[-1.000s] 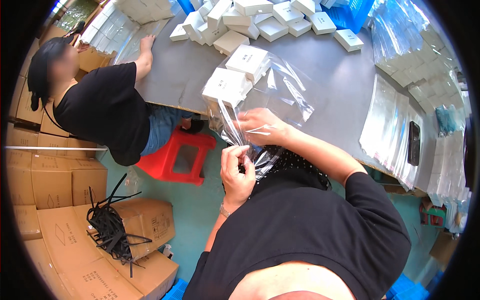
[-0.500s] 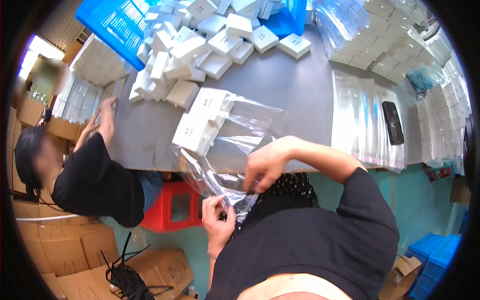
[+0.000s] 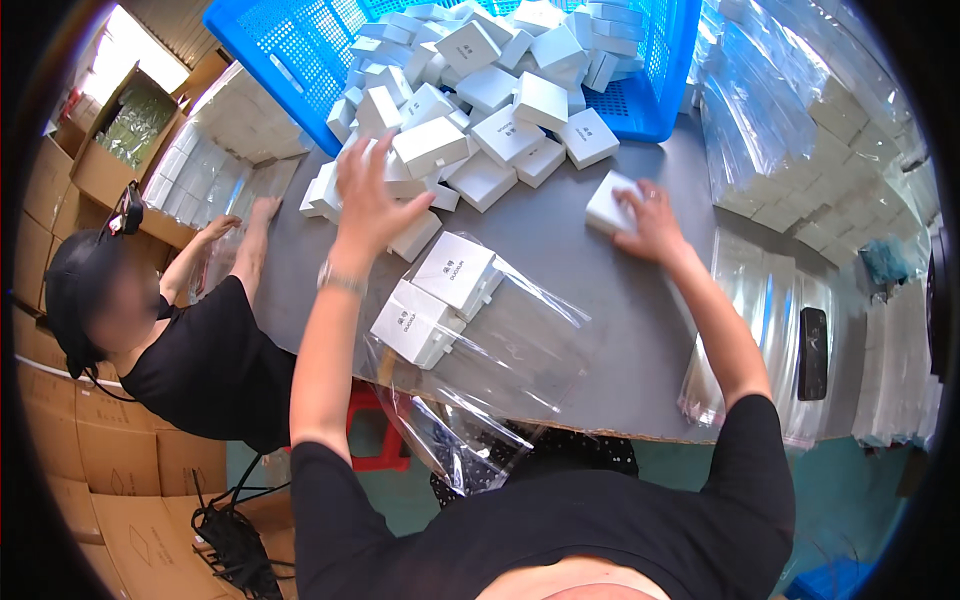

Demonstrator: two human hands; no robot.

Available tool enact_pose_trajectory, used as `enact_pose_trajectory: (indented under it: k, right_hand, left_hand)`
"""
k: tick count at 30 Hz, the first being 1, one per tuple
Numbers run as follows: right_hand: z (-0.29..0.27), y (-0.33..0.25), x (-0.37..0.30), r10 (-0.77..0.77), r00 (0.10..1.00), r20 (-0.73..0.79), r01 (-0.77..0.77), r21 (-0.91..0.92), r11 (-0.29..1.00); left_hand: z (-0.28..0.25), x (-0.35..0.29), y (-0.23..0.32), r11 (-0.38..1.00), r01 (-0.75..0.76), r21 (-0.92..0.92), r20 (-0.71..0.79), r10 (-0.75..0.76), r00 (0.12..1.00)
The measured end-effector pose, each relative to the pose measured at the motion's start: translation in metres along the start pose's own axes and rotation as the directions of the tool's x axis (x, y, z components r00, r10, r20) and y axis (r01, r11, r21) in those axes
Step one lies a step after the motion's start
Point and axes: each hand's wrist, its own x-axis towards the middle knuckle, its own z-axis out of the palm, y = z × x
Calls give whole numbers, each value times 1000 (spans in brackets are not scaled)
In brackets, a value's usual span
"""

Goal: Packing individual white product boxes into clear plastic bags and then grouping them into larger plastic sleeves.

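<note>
My left hand (image 3: pixel 372 200) reaches over the near left side of a heap of small white boxes (image 3: pixel 487 88), fingers spread and nothing in them. Farther right, my right hand (image 3: pixel 652 225) has its fingers and thumb on a single white box (image 3: pixel 604 203) on the grey table. Between my arms lies a clear plastic bag (image 3: pixel 520 345), its near end hanging past the table's front edge. Two white boxes, the farther one (image 3: pixel 457 272) and the nearer one (image 3: pixel 409 323), sit side by side at the bag's left part.
A blue plastic basket (image 3: pixel 683 70) lies behind the heap. Flat clear bags (image 3: pixel 745 320) and a black phone (image 3: pixel 813 353) are on the right, near stacks of wrapped boxes (image 3: pixel 800 150). A co-worker (image 3: pixel 190 350) sits at the left; a red stool (image 3: pixel 385 440) stands below the table.
Both hands have let go of the bag's near end. The left moved up to the heap, the right to a box at the heap's right. The view has shifted.
</note>
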Motion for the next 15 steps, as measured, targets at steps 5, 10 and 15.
enact_pose_trajectory:
  k: [5,10,15]
  right_hand:
    - [-39,-48,-64,-44,993,109,28,144,989]
    - [-60,-34,-94,194,976,96,-212,616,759]
    - [-71,-71,-80,502,863,-61,-88,959,269]
  left_hand:
    - [59,80,-13,951,97,295,548,-252,798]
    - [51,63,38,967,142,212,568,-240,787]
    - [48,-19,181,967,-79,-244,465,188,865]
